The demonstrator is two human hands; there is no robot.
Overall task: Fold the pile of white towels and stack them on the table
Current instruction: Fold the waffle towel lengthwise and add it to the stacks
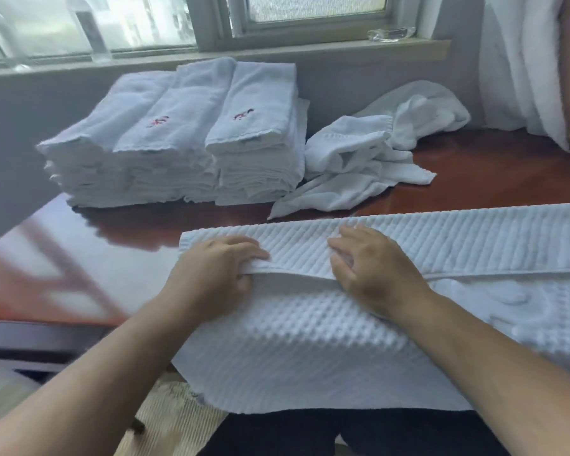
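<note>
Ribbed white towel [441,238] lies across the glossy red-brown table [474,189], near edge hanging off. My left hand [216,268] pinches its folded edge; right hand [372,264] presses flat, fingers spread. I judge the lengthwise fold underway; next, smooth, halve, then add it to the folded white towel stacks [178,143]

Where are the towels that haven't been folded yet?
The unfolded towels lie crumpled at the back of the table, right of centre in the head view, just right of the folded stacks below the window sill.
</note>
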